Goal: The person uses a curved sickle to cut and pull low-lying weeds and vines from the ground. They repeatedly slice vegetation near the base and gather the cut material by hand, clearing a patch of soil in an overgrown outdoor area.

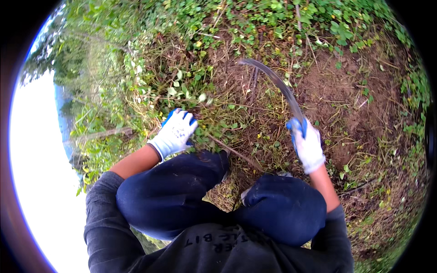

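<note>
My right hand (306, 145), in a white glove with a blue palm, is closed around the handle of a sickle. The curved metal blade of the sickle (280, 83) reaches up and to the left over bare soil and cut stems. My left hand (175, 131), gloved the same way, is at the left with its fingers curled down at a clump of leafy weeds (211, 128). Its palm is hidden, so whether it grips any stems cannot be told. A thin brown stick (235, 150) lies on the ground between the hands, in front of my knees.
Low green plants (341, 20) grow along the top. Brown soil (355, 112) with scattered cuttings lies to the right. My bent knees in dark blue trousers are just below the hands. Taller plants (99, 119) stand at the left, where the ground gives way to bright sky.
</note>
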Tool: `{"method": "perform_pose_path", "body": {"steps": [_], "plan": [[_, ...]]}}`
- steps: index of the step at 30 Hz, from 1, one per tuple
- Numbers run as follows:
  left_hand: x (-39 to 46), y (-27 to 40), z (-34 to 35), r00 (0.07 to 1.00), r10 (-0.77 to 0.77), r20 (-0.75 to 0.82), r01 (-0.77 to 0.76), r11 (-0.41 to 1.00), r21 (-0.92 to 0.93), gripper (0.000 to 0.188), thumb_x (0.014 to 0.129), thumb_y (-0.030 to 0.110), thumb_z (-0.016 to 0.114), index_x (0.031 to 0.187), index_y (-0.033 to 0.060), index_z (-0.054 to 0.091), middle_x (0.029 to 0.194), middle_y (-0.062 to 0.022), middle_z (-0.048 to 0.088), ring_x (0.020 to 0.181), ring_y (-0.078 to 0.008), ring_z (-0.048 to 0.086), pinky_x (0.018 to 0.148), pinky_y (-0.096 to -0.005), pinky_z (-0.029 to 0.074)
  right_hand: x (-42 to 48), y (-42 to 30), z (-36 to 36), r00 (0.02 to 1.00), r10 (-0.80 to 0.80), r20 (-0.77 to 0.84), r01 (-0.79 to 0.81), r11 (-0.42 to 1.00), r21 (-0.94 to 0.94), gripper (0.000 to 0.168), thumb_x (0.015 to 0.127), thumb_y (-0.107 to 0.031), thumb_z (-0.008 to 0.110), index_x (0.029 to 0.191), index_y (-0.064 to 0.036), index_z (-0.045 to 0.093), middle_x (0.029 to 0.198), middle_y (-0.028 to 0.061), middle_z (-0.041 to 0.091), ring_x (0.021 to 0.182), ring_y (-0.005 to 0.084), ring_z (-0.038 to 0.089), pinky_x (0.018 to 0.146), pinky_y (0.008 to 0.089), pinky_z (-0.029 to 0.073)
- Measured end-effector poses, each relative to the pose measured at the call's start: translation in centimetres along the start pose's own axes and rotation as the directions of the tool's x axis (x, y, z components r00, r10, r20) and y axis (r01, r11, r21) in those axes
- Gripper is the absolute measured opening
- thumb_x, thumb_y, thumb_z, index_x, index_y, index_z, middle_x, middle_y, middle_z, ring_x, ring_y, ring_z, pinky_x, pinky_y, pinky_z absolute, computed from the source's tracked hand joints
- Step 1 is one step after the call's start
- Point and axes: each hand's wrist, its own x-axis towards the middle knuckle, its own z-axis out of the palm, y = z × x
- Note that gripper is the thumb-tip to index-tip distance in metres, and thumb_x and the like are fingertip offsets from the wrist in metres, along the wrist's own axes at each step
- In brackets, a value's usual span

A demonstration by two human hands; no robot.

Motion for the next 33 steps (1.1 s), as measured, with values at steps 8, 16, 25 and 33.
{"method": "perform_pose_path", "body": {"steps": [8, 16, 25, 33], "plan": [[-3.0, -0.7, -0.8, 0.978, -0.174, 0.117, 0.209, 0.852, -0.480, 0.081, 0.068, 0.039, 0.070, 0.133, -0.0005, 0.039, 0.137, -0.0263, 0.034, 0.127, -0.0404, 0.034, 0.106, -0.0444, 0.029, 6.7, -4.2, 2.0, 0.941, -0.190, 0.280, 0.284, 0.894, -0.348, 0.021, 0.086, -0.022, 0.051, 0.098, -0.004, 0.054, 0.084, 0.0187, 0.063, 0.079, 0.0354, 0.062, 0.072, 0.0451, 0.048], [8.6, 2.5, -2.8, 0.829, -0.482, -0.283, 0.450, 0.876, -0.173, 0.096, 0.062, 0.067, 0.066, 0.116, -0.0098, 0.048, 0.116, -0.0254, 0.051, 0.114, -0.0372, 0.047, 0.097, -0.0471, 0.034, 7.2, -5.5, 6.1, 0.939, -0.204, 0.277, 0.309, 0.856, -0.415, 0.029, 0.092, -0.028, 0.039, 0.098, -0.003, 0.054, 0.086, 0.0202, 0.063, 0.080, 0.0361, 0.062, 0.074, 0.0452, 0.048], [6.8, -1.0, 3.1, 0.912, -0.185, -0.366, 0.122, 0.975, -0.188, 0.024, 0.070, 0.020, 0.063, 0.086, 0.0034, 0.062, 0.077, -0.0147, 0.062, 0.075, -0.0287, 0.063, 0.067, -0.0403, 0.048, -3.3, 6.3, 5.9, 0.992, -0.008, 0.126, 0.058, 0.916, -0.397, 0.047, 0.092, -0.037, 0.046, 0.121, 0.001, 0.047, 0.087, 0.0248, 0.063, 0.079, 0.0395, 0.062, 0.075, 0.0470, 0.049], [0.0, 1.8, 9.5, 0.857, -0.278, -0.434, 0.214, 0.958, -0.191, 0.053, 0.068, 0.028, 0.067, 0.111, 0.0014, 0.052, 0.090, -0.0123, 0.056, 0.081, -0.0266, 0.056, 0.072, -0.0388, 0.040, -11.2, 8.1, 0.6, 0.995, -0.099, -0.005, 0.077, 0.801, -0.593, 0.031, 0.086, -0.025, 0.053, 0.106, -0.001, 0.054, 0.081, 0.0221, 0.063, 0.073, 0.0396, 0.062, 0.065, 0.0469, 0.049]]}}
